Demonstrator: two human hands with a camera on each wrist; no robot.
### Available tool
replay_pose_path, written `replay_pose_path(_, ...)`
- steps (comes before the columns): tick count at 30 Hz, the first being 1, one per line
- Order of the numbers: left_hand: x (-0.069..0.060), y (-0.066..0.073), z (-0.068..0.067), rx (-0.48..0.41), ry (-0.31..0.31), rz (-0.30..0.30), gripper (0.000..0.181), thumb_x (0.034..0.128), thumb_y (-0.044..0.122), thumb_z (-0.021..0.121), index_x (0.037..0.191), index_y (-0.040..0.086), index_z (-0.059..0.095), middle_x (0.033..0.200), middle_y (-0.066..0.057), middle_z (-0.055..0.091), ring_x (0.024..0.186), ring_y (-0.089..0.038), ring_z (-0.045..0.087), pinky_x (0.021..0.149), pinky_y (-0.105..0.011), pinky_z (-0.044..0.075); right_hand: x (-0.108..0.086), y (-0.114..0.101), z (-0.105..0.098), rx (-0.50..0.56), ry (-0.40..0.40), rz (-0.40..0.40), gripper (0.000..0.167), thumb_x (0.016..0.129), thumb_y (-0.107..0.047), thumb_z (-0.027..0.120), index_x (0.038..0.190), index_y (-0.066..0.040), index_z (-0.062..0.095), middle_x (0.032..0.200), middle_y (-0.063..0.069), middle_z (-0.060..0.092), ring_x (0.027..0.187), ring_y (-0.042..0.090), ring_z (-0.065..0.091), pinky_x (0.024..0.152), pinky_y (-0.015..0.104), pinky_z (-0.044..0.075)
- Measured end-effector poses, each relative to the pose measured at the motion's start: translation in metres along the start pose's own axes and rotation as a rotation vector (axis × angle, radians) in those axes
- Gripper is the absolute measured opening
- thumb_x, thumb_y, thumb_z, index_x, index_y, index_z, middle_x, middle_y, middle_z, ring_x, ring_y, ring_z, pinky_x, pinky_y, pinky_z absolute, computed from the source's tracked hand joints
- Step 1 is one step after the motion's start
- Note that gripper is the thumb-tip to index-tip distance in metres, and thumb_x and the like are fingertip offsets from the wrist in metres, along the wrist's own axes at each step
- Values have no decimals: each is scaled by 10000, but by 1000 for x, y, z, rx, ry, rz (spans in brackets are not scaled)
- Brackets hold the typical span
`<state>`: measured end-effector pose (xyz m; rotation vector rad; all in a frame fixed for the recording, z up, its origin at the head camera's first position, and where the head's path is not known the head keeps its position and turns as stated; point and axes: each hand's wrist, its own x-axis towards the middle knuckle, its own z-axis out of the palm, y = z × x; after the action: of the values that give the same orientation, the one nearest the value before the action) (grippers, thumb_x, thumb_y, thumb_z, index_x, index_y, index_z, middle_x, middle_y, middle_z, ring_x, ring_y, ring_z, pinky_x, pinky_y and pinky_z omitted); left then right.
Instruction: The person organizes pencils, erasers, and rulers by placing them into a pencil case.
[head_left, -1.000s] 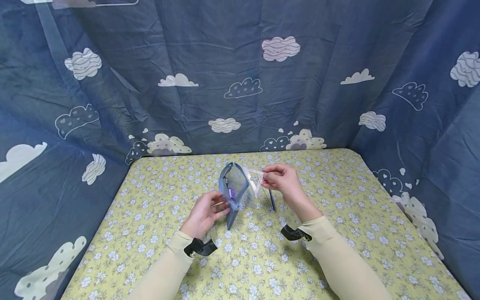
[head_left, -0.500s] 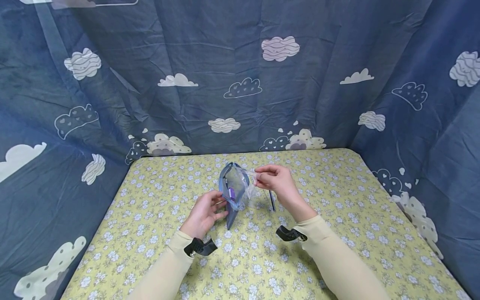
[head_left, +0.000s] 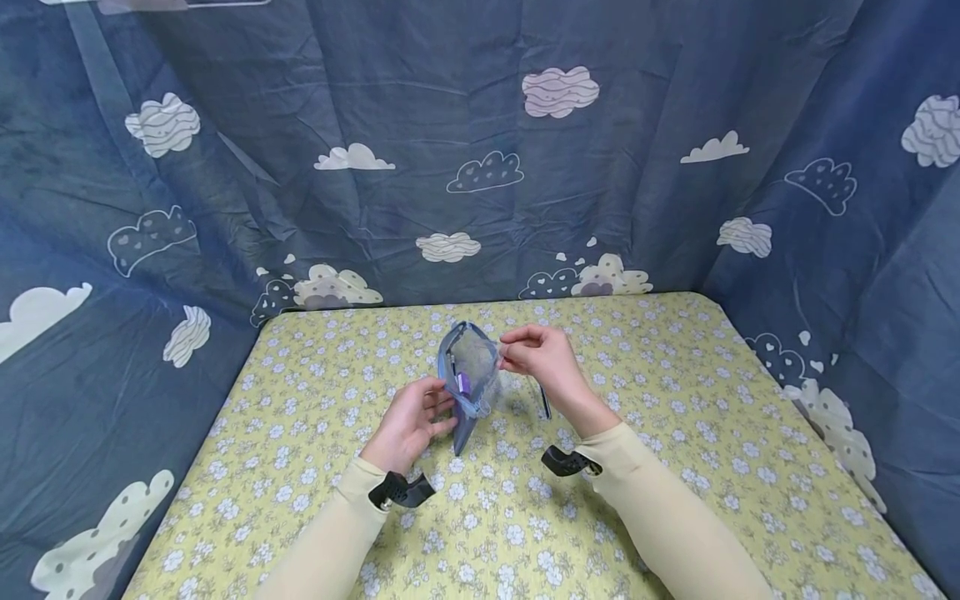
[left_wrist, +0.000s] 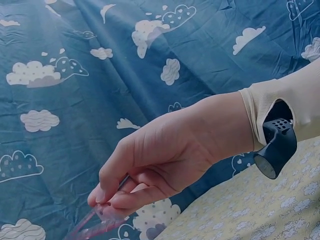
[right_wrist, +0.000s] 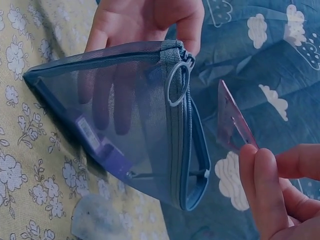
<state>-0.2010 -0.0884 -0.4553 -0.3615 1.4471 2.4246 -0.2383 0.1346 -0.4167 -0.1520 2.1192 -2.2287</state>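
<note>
A blue mesh zip pouch (head_left: 483, 350) stands with its mouth spread wide. My left hand (head_left: 411, 421) holds its near side; in the right wrist view those fingers show through the mesh (right_wrist: 150, 142). Inside lie a small purple box (right_wrist: 116, 159) with a white label and a thin dark stick-like thing. My right hand (head_left: 543, 367) pinches a clear, pinkish-edged set square (right_wrist: 231, 120) between thumb and fingers, just right of the pouch mouth. The left wrist view shows this right hand (left_wrist: 155, 155) and part of the set square (left_wrist: 95, 227).
A dark blue pen (head_left: 545, 404) lies on the flowered tablecloth (head_left: 300, 467), partly under my right hand. A clear rounded sheet (right_wrist: 95, 217) lies beside the pouch. A dark blue cloud-print curtain (head_left: 480, 108) surrounds the table's back and sides.
My right hand has moved left with the set square, bringing it up to the pouch mouth. The left hand and the pouch have stayed nearly in place.
</note>
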Motion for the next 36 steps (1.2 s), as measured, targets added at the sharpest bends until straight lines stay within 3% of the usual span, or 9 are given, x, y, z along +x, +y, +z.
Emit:
replay_pose_path(3,0,1,0,1,-6,-4,204,1003,144,552,1138,2,497,1299,-253,473,1219,-377,478,1061,-607,380,2,0,2,-4,12,-2,197,932,26,626,1121,72,658,1068,312,660,841,290,734,815,370,587)
replay_pose_path(10,-2,5,-3,-1,25,20,158,985,154,583,1050,10,585,1089,-170,597,1199,-382,497,991,-652,371,7,4,8,-111,47,-26,206,907,-29,661,1104,-10,720,996,202,698,806,269,741,769,345,596)
replay_pose_path(17,-4,8,-4,-10,-6,11,117,988,153,580,989,39,605,1101,-148,590,1285,-403,446,1016,-720,315,11,3,18,-182,53,-59,217,896,-19,655,1091,41,729,943,185,705,775,282,741,737,334,600)
replay_pose_path(21,-4,7,-3,-19,7,10,102,987,143,580,962,45,594,1037,-112,555,1249,-393,461,1016,-748,287,12,4,26,-219,54,-73,210,880,15,644,1066,81,717,908,180,700,755,283,740,716,323,601)
replay_pose_path(26,-3,7,-3,-27,10,13,118,989,141,577,986,25,595,1068,-126,546,1210,-375,474,1012,-758,283,17,7,32,-257,92,-102,163,856,29,653,995,72,726,868,160,691,719,269,740,690,313,602)
replay_pose_path(36,-2,6,-3,-58,10,8,116,975,133,595,874,81,617,1005,-100,547,1203,-377,473,993,-763,304,23,10,39,-248,140,-126,112,862,22,668,956,21,729,838,147,687,699,234,738,674,313,602)
